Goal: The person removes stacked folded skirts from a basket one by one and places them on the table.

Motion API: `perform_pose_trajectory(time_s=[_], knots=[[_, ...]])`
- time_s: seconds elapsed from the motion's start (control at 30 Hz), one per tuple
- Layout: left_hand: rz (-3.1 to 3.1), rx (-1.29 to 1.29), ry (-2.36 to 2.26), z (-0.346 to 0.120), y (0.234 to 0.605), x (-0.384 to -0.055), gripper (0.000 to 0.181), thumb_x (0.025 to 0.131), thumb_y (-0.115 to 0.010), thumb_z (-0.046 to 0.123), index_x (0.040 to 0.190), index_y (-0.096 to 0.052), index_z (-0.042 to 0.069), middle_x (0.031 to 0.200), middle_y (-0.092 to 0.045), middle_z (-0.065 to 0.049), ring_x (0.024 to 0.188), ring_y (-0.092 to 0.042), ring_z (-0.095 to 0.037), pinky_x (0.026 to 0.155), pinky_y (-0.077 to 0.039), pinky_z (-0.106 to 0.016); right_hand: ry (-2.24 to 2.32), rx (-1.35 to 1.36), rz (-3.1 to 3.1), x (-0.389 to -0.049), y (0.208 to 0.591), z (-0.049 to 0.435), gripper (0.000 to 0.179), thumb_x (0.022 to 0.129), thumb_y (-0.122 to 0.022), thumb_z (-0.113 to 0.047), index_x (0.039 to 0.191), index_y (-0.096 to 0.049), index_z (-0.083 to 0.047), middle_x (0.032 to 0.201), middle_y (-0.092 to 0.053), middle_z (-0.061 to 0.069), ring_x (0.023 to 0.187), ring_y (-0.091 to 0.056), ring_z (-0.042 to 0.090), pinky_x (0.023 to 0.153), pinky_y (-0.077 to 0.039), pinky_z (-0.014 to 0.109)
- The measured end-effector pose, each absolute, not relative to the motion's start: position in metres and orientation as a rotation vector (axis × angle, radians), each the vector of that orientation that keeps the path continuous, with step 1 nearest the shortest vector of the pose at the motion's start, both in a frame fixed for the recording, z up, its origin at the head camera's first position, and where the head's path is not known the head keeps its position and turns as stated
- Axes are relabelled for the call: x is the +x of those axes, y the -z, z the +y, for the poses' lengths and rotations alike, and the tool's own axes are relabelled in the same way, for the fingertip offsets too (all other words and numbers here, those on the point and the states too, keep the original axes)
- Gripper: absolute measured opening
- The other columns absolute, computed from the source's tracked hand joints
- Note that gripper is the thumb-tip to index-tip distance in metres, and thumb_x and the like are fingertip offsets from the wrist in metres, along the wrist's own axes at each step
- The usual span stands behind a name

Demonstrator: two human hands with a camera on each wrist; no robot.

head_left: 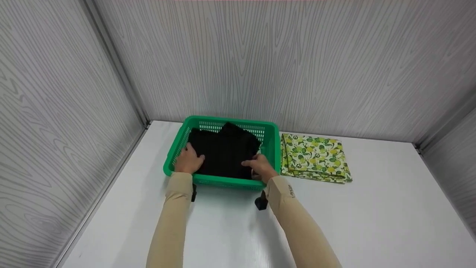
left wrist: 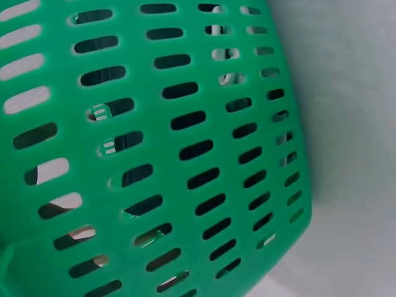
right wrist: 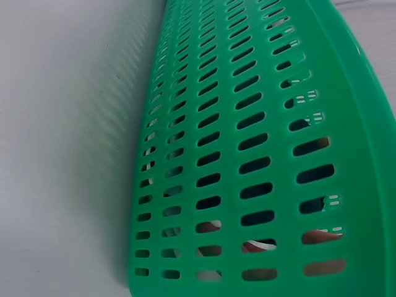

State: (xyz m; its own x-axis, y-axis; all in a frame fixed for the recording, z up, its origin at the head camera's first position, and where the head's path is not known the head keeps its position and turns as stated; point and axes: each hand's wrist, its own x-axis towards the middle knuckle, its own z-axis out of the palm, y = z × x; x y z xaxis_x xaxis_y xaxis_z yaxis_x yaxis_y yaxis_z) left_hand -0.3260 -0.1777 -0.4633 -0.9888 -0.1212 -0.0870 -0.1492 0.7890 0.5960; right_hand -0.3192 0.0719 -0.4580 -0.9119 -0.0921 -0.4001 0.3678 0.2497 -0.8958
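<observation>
A folded black cloth (head_left: 223,152) lies inside a green plastic basket (head_left: 227,181). My left hand (head_left: 188,160) reaches over the basket's near left corner and rests on the cloth's left edge, thumb and forefinger spread apart. At the cloth's right edge, my right hand (head_left: 261,167) pinches the fabric, with the thumb on top and the other fingers partly hidden. The left wrist view shows the slotted basket wall (left wrist: 179,105), with dark fabric behind its holes. In the right wrist view the basket's long side (right wrist: 229,124) hides most of the hand.
A folded cloth with a green and yellow lemon print (head_left: 316,156) lies just right of the basket on the white table (head_left: 386,197). Grey wood-grain panels (head_left: 260,63) stand behind and at both sides. The basket sits close to the back panel.
</observation>
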Motion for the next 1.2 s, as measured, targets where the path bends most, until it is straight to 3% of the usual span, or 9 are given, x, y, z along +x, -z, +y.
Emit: perform_pose_trajectory(time_s=[0.2, 0.27, 0.43, 0.67, 0.83, 0.93, 1.07, 1.13, 1.2], knots=[[2.949, -0.345, -1.043, -0.1721, 0.4619, -0.3259, 0.062, 0.102, -0.055, 0.019, 0.146, -0.03, -0.016, 0.137, -0.042, -0.041, 0.119, -0.052, -0.056, 0.098, -0.045, -0.061, 1.734, 0.262, 2.111, -0.3236, 0.4592, 0.0744, 0.062, 0.097, -0.067, -0.018, 0.149, -0.039, 0.001, 0.126, -0.048, 0.019, 0.098, -0.048, 0.028, 0.09, -0.046, 0.047], [2.925, -0.375, -1.071, -0.1717, 0.4617, -0.3257, 0.058, 0.102, -0.055, 0.018, 0.143, -0.033, -0.016, 0.133, -0.047, -0.041, 0.118, -0.055, -0.054, 0.097, -0.047, -0.059, 1.723, 0.262, 2.102, -0.3244, 0.4599, 0.0751, 0.064, 0.096, -0.068, -0.019, 0.15, -0.039, 0.0, 0.127, -0.049, 0.019, 0.1, -0.049, 0.028, 0.093, -0.046, 0.046], [2.862, -0.319, -1.048, -0.1728, 0.4611, -0.3261, 0.064, 0.103, -0.054, 0.019, 0.15, -0.026, -0.016, 0.139, -0.047, -0.04, 0.126, -0.052, -0.049, 0.104, -0.043, -0.056, 1.694, 0.253, 2.075, -0.3256, 0.46, 0.0764, 0.069, 0.094, -0.071, -0.02, 0.15, -0.037, 0.002, 0.147, -0.042, 0.022, 0.129, -0.046, 0.036, 0.108, -0.041, 0.051], [2.889, -0.166, -1.002, -0.1754, 0.4615, -0.3266, 0.074, 0.099, -0.061, 0.02, 0.154, -0.023, -0.013, 0.143, -0.045, -0.039, 0.125, -0.052, -0.051, 0.104, -0.043, -0.056, 1.762, 0.255, 2.013, -0.3287, 0.4596, 0.0767, 0.059, 0.094, -0.071, -0.016, 0.145, -0.044, -0.004, 0.126, -0.049, 0.02, 0.098, -0.051, 0.028, 0.093, -0.048, 0.044], [2.844, -0.18, -1.068, -0.1787, 0.4631, -0.3287, 0.076, 0.099, -0.06, 0.014, 0.154, -0.017, -0.015, 0.151, -0.032, -0.04, 0.137, -0.038, -0.051, 0.111, -0.035, -0.056, 1.787, 0.172, 1.933, -0.3277, 0.4616, 0.0746, 0.064, 0.095, -0.063, 0.0, 0.154, -0.045, -0.017, 0.151, -0.038, 0.02, 0.117, -0.053, 0.032, 0.102, -0.046, 0.048], [2.819, -0.222, -1.111, -0.1798, 0.4649, -0.3283, 0.075, 0.099, -0.059, 0.012, 0.154, -0.016, -0.015, 0.153, -0.031, -0.039, 0.139, -0.036, -0.05, 0.112, -0.034, -0.055, 1.802, 0.147, 1.887, -0.3269, 0.463, 0.0733, 0.068, 0.094, -0.056, 0.01, 0.156, -0.043, -0.017, 0.158, -0.031, 0.02, 0.121, -0.052, 0.032, 0.101, -0.046, 0.045], [2.844, -0.212, -1.11, -0.1795, 0.4651, -0.3279, 0.074, 0.099, -0.06, 0.009, 0.155, -0.018, -0.013, 0.153, -0.032, -0.037, 0.139, -0.037, -0.048, 0.112, -0.035, -0.054, 1.811, 0.16, 1.896, -0.3266, 0.4618, 0.0729, 0.065, 0.094, -0.05, 0.012, 0.154, -0.045, -0.012, 0.144, -0.042, 0.019, 0.086, -0.047, 0.023, 0.077, -0.042, 0.037], [2.885, -0.167, -1.113, -0.1792, 0.4651, -0.3286, 0.072, 0.098, -0.061, 0.007, 0.155, -0.022, -0.011, 0.153, -0.035, -0.036, 0.138, -0.04, -0.047, 0.111, -0.036, -0.054, 1.829, 0.185, 1.904, -0.3264, 0.4606, 0.0733, 0.061, 0.095, -0.049, 0.011, 0.152, -0.048, -0.01, 0.131, -0.047, 0.018, 0.078, -0.039, 0.022, 0.073, -0.037, 0.038], [2.905, -0.113, -1.13, -0.1794, 0.4653, -0.3296, 0.07, 0.098, -0.062, 0.006, 0.155, -0.025, -0.011, 0.151, -0.037, -0.035, 0.137, -0.042, -0.046, 0.11, -0.038, -0.053, 1.869, 0.231, 1.908, -0.3262, 0.4595, 0.0735, 0.055, 0.097, -0.05, 0.009, 0.148, -0.052, -0.008, 0.121, -0.05, 0.017, 0.075, -0.041, 0.022, 0.072, -0.039, 0.038]])
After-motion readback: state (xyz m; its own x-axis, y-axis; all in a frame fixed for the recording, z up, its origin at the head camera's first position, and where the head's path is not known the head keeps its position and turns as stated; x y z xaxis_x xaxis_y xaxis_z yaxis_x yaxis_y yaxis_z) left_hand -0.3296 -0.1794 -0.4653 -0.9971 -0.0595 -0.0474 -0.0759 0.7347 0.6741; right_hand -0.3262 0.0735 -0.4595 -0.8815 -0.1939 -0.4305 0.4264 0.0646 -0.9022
